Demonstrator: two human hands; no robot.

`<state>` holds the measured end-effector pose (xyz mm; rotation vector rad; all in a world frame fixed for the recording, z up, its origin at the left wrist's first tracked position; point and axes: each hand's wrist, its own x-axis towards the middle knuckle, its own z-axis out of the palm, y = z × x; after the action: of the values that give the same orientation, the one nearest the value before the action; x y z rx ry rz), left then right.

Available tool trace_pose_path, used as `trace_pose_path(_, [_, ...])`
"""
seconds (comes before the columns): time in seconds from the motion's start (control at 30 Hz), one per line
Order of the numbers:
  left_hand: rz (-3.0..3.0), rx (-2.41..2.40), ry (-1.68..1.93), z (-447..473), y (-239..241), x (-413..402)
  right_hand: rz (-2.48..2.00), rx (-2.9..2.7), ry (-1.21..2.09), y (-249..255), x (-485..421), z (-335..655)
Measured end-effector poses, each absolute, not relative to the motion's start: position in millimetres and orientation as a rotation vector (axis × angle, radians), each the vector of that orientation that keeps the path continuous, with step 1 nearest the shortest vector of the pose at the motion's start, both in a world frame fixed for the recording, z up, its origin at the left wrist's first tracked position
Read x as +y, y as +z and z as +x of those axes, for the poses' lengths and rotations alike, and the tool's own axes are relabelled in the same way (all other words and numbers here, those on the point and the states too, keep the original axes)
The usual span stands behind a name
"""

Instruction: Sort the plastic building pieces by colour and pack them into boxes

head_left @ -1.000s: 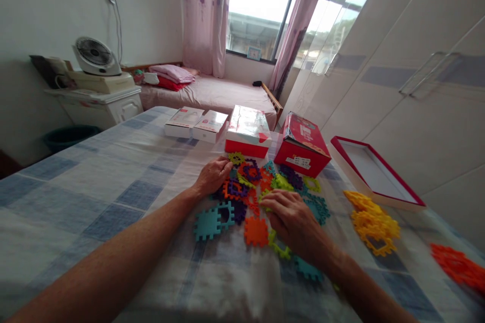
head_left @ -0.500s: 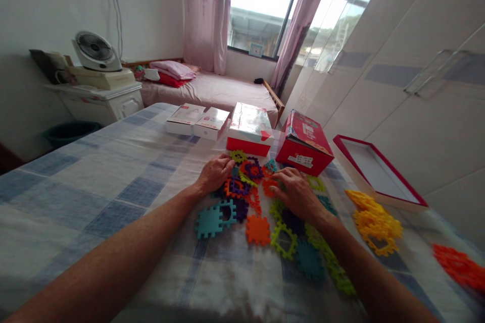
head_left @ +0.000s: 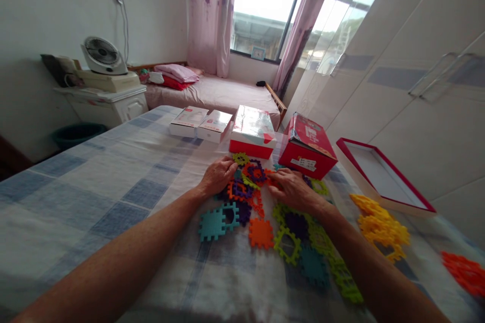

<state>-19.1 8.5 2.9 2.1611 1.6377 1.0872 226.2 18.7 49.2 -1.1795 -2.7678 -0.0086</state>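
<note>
Teal bin [head_left: 79,133] stands on the floor at far left, below a desk fan [head_left: 101,54] that sits on a pale box on a white cabinet [head_left: 131,107]. Next comes the bed [head_left: 227,92], with folded pink and red bedding at its left end. Nearer, a blue-and-white checked tablecloth [head_left: 125,176] covers the table. Two flat white cartons [head_left: 189,120] lie side by side at its far edge. The left hand [head_left: 219,176] rests at the left side of a loose heap of notched-edge plastic tiles [head_left: 240,190]; its fingers are bent and close together, the tips beside a yellow-green tile [head_left: 240,158], and I cannot tell whether they pinch anything. Just below that hand lie turquoise tiles [head_left: 211,225], one solid, one with a round opening. A white-and-red box [head_left: 252,131] stands behind the heap. An orange square tile [head_left: 261,233] lies in front, then a lime tile [head_left: 287,246] with a large opening. The right hand [head_left: 291,186] is over the heap's right side, fingers curled down at orange tiles [head_left: 270,176]; its grip is hidden. A red box [head_left: 308,144] stands behind it. Further right are a shallow red-rimmed tray [head_left: 386,171], a yellow tile pile [head_left: 381,224] and, at the edge, red-orange tiles [head_left: 464,271].
</note>
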Motion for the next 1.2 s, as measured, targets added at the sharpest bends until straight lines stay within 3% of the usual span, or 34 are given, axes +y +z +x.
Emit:
trace_pose_path(0.4, [2.148,1.652,1.099,-19.1,0.4,10.0,-1.268,-2.572,0.250,48.1,45.5,226.1])
trace_pose_path(0.87, [2.193,1.634,1.090,-19.2,1.4,9.7,-1.273,-2.739,0.038,46.3,40.9,228.5])
trace_pose_path(1.2, [2.210,1.647,1.092,-19.3,-1.2,11.3,-1.199,-2.487,0.261,56.5,45.1,239.3])
